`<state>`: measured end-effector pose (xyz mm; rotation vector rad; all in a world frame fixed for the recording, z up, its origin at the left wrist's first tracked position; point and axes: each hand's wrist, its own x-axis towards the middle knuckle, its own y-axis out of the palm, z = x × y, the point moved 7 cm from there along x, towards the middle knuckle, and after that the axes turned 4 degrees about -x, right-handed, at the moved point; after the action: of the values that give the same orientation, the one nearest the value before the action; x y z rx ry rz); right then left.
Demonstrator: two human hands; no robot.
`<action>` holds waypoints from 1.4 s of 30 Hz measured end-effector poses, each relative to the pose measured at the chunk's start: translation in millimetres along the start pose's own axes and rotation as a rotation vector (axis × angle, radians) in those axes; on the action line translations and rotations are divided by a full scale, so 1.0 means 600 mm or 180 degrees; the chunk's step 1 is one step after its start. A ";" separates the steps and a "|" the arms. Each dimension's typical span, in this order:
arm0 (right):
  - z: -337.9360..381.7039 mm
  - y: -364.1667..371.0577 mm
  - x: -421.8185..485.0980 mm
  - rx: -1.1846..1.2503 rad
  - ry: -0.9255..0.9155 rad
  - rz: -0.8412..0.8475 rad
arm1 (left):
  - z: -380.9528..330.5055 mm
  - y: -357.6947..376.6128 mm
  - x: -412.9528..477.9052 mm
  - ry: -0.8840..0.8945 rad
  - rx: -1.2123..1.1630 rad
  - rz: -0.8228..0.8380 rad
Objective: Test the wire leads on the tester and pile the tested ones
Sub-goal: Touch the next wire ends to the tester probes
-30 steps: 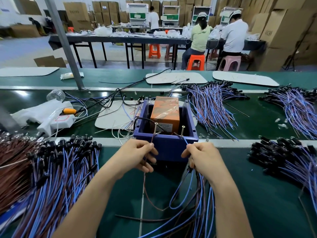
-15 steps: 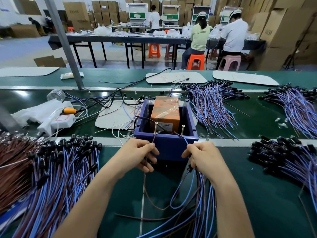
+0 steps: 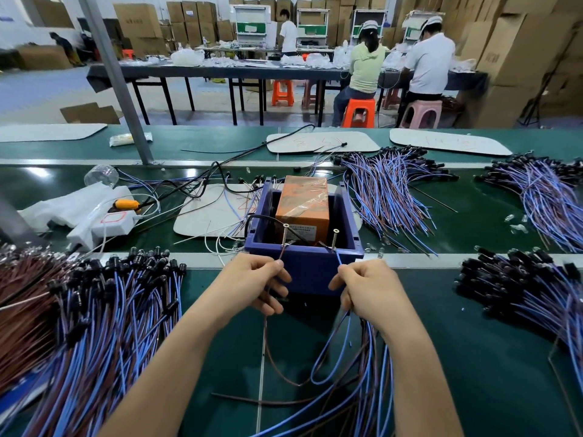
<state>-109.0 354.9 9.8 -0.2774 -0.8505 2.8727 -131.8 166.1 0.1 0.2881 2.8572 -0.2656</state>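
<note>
A: Home, shop, lab?
B: None of those. Factory assembly hall.
A: Judging by what?
B: Long green conveyor belt point(image 3: 489, 357) heaped with loose wire leads point(image 3: 388, 190), blue tester box point(image 3: 303, 269) wired up in the middle. Behind, a long work table point(image 3: 220, 69) with capped workers point(image 3: 430, 61) seated on plastic stools point(image 3: 358, 111). Cardboard cartons point(image 3: 517, 58) stacked high along the back and right walls.
</note>
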 end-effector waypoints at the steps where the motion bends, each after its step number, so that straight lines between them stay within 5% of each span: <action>1: 0.003 0.003 -0.001 -0.0040 0.0011 0.0003 | 0.000 0.000 0.001 0.0005 -0.0011 -0.0015; 9: 0.027 0.055 -0.006 0.0110 -0.0081 -0.0235 | -0.010 -0.007 0.001 0.0363 -0.0285 -0.0438; 17: 0.020 0.120 -0.008 0.3230 0.0670 -0.0278 | -0.004 -0.003 0.009 0.0507 -0.0614 -0.0722; 20: 0.019 0.130 -0.011 0.3720 0.0961 -0.0138 | -0.001 -0.003 0.010 0.0452 -0.0668 -0.0732; 31: 0.023 0.133 -0.031 0.3937 0.0864 -0.0697 | 0.000 -0.002 0.009 0.0393 -0.0722 -0.0660; 42: 0.010 0.134 -0.020 0.3779 0.0917 -0.0592 | -0.003 -0.002 0.004 0.0394 -0.0706 -0.0670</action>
<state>-104.5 282.9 -27.6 -0.3916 0.8305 2.5227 -135.0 165.9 1.1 -0.0413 3.0058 0.0332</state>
